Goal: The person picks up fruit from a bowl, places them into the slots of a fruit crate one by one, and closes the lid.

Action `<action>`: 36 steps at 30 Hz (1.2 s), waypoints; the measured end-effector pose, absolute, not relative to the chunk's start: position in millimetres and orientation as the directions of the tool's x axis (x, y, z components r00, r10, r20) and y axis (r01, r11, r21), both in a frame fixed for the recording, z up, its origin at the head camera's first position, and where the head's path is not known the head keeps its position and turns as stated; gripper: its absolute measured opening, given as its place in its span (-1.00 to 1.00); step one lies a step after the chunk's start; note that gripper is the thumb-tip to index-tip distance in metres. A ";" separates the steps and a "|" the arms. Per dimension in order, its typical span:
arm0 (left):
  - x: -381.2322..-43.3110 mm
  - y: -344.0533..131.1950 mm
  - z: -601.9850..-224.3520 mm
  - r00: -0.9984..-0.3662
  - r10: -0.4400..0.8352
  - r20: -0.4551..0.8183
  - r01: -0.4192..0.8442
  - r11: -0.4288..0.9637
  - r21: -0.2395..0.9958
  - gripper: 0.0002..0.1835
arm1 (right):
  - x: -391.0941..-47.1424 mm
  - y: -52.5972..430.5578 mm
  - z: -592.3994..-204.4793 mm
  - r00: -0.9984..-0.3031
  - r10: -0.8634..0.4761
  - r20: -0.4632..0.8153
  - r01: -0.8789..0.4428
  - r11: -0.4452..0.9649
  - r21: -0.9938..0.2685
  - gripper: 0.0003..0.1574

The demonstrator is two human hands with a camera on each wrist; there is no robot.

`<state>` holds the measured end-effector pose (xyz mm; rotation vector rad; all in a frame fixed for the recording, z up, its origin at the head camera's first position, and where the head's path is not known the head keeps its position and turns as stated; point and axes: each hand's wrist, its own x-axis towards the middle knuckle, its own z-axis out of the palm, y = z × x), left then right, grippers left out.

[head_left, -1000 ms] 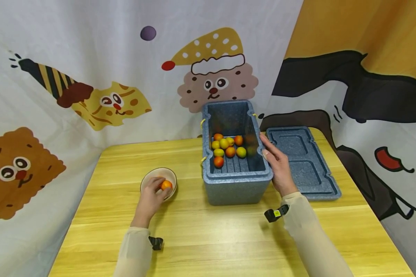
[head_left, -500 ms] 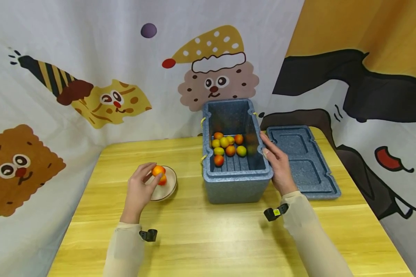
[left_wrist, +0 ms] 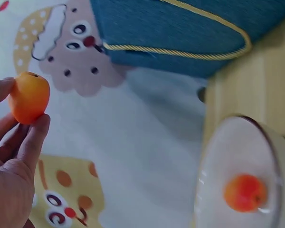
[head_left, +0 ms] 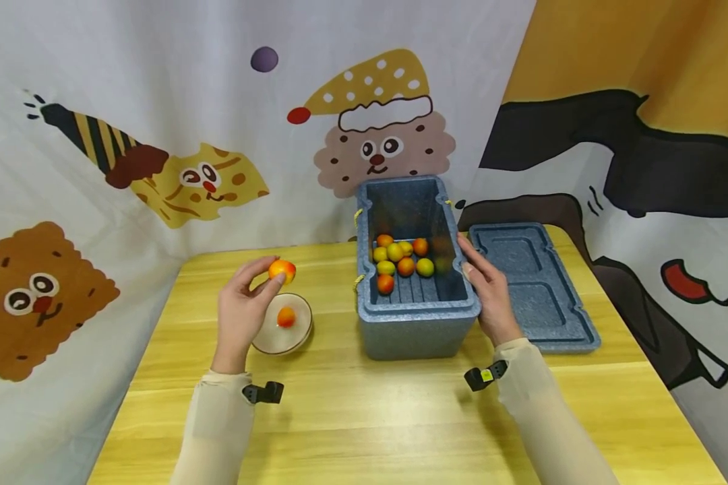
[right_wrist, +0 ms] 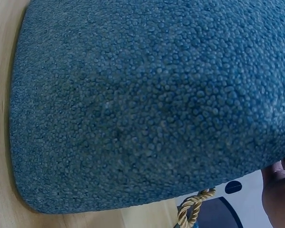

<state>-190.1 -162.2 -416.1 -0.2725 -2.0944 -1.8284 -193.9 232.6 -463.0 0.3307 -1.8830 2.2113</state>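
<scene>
My left hand (head_left: 243, 313) pinches a small orange-red fruit (head_left: 282, 271) between thumb and fingers, raised over the bowl's far side. In the left wrist view this fruit (left_wrist: 29, 98) shows a dark dimple on top. Below is a cream bowl (head_left: 279, 342) with a brown rim, holding one more orange-red fruit (head_left: 286, 316). My right hand (head_left: 490, 296) grips the right rim of a speckled blue-grey foam box (head_left: 418, 337), some fingers hidden by the rim. Inside the box lie several yellow-green and orange-red fruits (head_left: 406, 267). The box wall (right_wrist: 147, 109) fills most of the right wrist view.
A matching foam lid (head_left: 530, 303) lies flat on the wooden table (head_left: 364, 417), right of the box. Yellow rope handles (head_left: 359, 283) hang at the box's sides. A printed cloth (head_left: 218, 81) stands behind the table.
My left hand has lifted the orange-red fruit out of the bowl, up and toward the far side. The other fruit stays in the bowl. My right hand keeps its place on the box.
</scene>
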 end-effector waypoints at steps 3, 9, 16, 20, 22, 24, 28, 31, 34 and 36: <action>-196.4 -154.2 -403.1 -0.919 -0.060 0.389 0.378 0.140 0.915 -0.67 | -192.2 234.1 -464.1 -0.954 0.024 0.299 -0.300 -0.145 -0.943 -0.42; -213.6 -137.5 -378.0 -0.916 -0.006 0.402 0.397 0.135 0.908 -0.69 | -192.2 234.3 -463.4 -0.958 0.027 0.285 -0.286 -0.136 -0.948 -0.44; -232.2 -116.9 -357.1 -0.897 0.053 0.440 0.443 0.106 0.890 -0.68 | -193.0 234.2 -464.0 -0.955 0.018 0.297 -0.297 -0.127 -0.946 -0.44; -240.7 -107.7 -344.2 -0.888 0.075 0.453 0.460 0.139 0.877 -0.67 | -193.9 234.0 -463.8 -0.948 0.007 0.318 -0.317 -0.124 -0.940 -0.43; -245.3 -100.9 -336.7 -0.884 0.094 0.457 0.467 0.161 0.869 -0.65 | -194.0 233.8 -463.6 -0.946 0.009 0.325 -0.324 -0.125 -0.938 -0.44; -250.2 -93.2 -329.8 -0.881 0.114 0.459 0.473 0.173 0.864 -0.64 | -193.5 233.8 -463.8 -0.946 0.014 0.325 -0.324 -0.127 -0.937 -0.44; -260.9 -77.5 -320.1 -0.872 0.145 0.468 0.489 0.191 0.851 -0.64 | -192.5 233.6 -464.1 -0.949 0.018 0.316 -0.315 -0.140 -0.939 -0.44; -269.1 -65.5 -314.3 -0.862 0.159 0.482 0.505 0.186 0.843 -0.66 | -192.7 233.5 -464.0 -0.950 0.015 0.311 -0.310 -0.143 -0.940 -0.44; -276.6 -52.8 -307.7 -0.851 0.168 0.498 0.521 0.146 0.841 -0.66 | -193.4 233.0 -463.5 -0.950 0.017 0.311 -0.310 -0.147 -0.939 -0.44; -280.4 -44.0 -303.0 -0.843 0.176 0.508 0.530 0.117 0.840 -0.66 | -193.5 232.5 -463.2 -0.950 0.020 0.311 -0.311 -0.149 -0.939 -0.44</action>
